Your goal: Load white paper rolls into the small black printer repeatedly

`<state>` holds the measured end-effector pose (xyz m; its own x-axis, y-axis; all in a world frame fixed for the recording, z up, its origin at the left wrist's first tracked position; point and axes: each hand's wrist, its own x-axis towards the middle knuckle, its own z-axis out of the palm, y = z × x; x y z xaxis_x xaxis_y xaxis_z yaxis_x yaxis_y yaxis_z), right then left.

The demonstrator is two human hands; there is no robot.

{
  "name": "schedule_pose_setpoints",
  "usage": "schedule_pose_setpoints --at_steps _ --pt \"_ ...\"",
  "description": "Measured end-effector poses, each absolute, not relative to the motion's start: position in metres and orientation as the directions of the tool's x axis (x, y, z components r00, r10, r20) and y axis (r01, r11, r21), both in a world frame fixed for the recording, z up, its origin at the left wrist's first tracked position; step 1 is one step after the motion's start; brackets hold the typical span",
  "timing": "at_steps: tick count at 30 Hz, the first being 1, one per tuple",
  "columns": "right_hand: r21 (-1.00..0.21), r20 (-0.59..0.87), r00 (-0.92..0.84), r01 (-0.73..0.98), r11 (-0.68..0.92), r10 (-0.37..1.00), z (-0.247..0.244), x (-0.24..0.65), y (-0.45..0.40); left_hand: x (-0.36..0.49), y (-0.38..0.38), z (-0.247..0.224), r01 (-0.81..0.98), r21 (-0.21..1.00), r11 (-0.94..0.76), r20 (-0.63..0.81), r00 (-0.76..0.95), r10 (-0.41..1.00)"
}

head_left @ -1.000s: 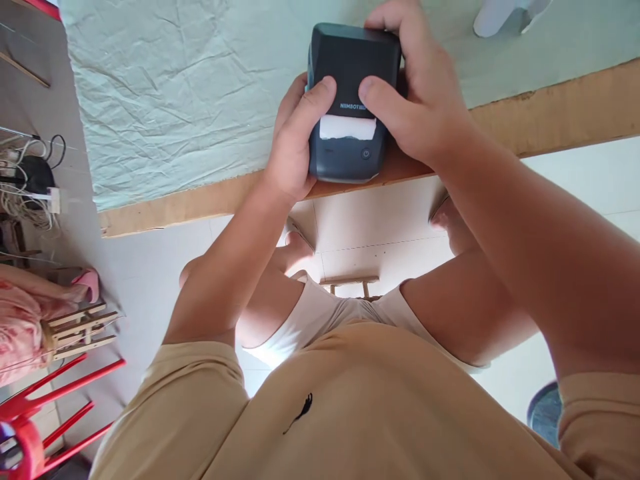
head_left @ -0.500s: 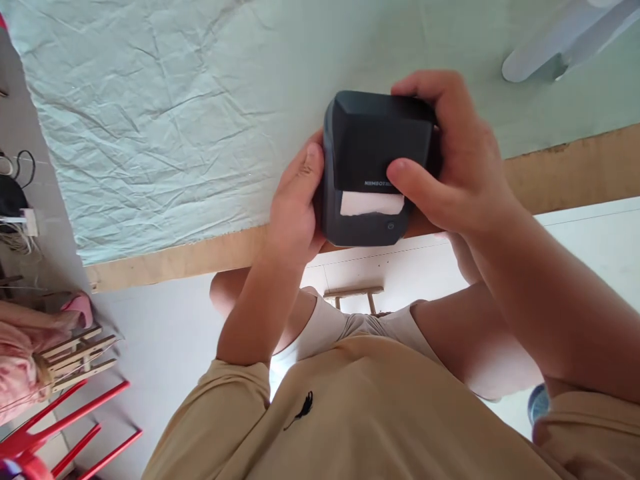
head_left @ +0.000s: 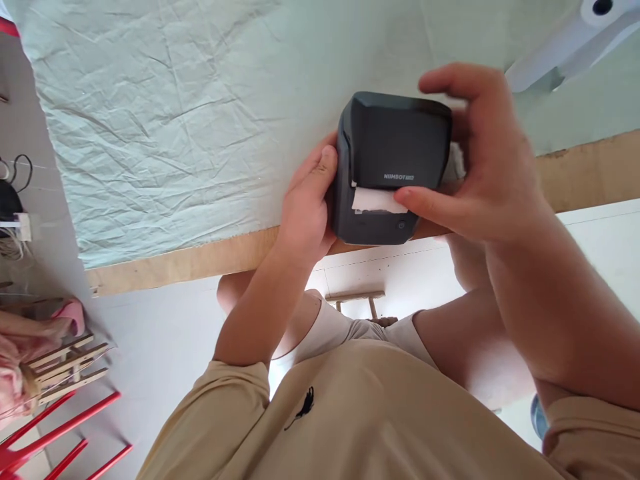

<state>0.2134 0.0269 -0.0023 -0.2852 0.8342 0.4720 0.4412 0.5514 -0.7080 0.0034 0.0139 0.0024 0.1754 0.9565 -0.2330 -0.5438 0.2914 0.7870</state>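
Observation:
A dark label printer (head_left: 395, 143), marked NIIMBOT, is held near the table's front edge. Its lid looks slightly raised, with a thin gap along the left side. From the slot below the lid sticks out a white paper strip (head_left: 375, 200). My left hand (head_left: 310, 200) grips the printer's left side, thumb on the edge and the other fingers partly hidden behind it. On the right side, my right hand (head_left: 485, 153) is open, fingers spread and off the casing. Its thumb tip lies at the right end of the strip, just under the lid; whether it presses there I cannot tell.
Pale green cloth (head_left: 165, 133) covers the table, with a bare wooden edge (head_left: 200, 257) in front. White rolls (head_left: 555, 53) lie at the back right. A red stool (head_left: 60, 427), a wooden rack-like seat (head_left: 70, 367) and another person's foot in a pink shoe (head_left: 70, 317) are at left.
My right hand has let go of the printer's right side and moved right, fingers spreading. The printer has shifted slightly right in my left hand, and its lid has come up a little.

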Motion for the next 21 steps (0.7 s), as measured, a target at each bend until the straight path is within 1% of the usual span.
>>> schedule_pose_setpoints --at_steps 2,3,6,7,8,9,11,13,14,15,16,18,21 --pt "-0.659 0.559 -0.192 0.487 0.573 0.806 0.006 0.215 0.030 0.005 0.015 0.002 -0.568 0.774 0.281 -0.211 0.187 0.959" --pt "-0.657 0.592 -0.120 0.501 0.564 0.797 0.010 0.214 0.032 0.005 0.015 0.002 -0.576 0.762 0.295 -0.205 0.218 0.954" --pt "-0.721 0.649 0.177 0.453 0.524 0.740 0.016 0.204 0.041 0.006 0.014 0.001 -0.558 0.764 0.325 -0.199 0.275 0.941" --pt "-0.741 0.650 0.260 0.425 0.520 0.714 0.018 0.200 0.043 0.006 0.014 0.001 -0.538 0.783 0.314 -0.197 0.264 0.944" --pt "-0.745 0.655 0.306 0.413 0.524 0.691 0.020 0.195 0.045 0.006 0.013 0.001 -0.502 0.811 0.302 -0.200 0.247 0.948" --pt "-0.732 0.665 0.282 0.431 0.527 0.692 0.024 0.191 0.045 0.006 0.013 0.001 -0.475 0.836 0.275 -0.193 0.216 0.957" --pt "-0.653 0.659 0.074 0.551 0.520 0.749 0.030 0.188 0.042 0.005 0.013 0.002 -0.425 0.860 0.284 -0.215 0.203 0.955" --pt "-0.527 0.553 -0.171 0.687 0.501 0.816 0.034 0.190 0.038 0.004 0.013 0.004 -0.412 0.860 0.300 -0.234 0.203 0.951" --pt "-0.476 0.479 -0.243 0.735 0.482 0.843 0.034 0.191 0.036 0.003 0.012 0.005 -0.413 0.858 0.304 -0.239 0.202 0.950" --pt "-0.444 0.415 -0.281 0.768 0.462 0.865 0.034 0.194 0.034 0.002 0.011 0.006 -0.416 0.857 0.304 -0.240 0.198 0.950" --pt "-0.428 0.361 -0.303 0.786 0.446 0.882 0.034 0.196 0.032 0.001 0.011 0.007 -0.414 0.857 0.306 -0.244 0.197 0.950" --pt "-0.435 0.283 -0.344 0.786 0.439 0.895 0.033 0.199 0.030 -0.002 0.008 0.008 -0.397 0.859 0.324 -0.257 0.212 0.943" --pt "-0.513 0.256 -0.397 0.717 0.472 0.881 0.038 0.205 0.028 -0.004 0.005 0.010 -0.371 0.857 0.358 -0.284 0.240 0.928"
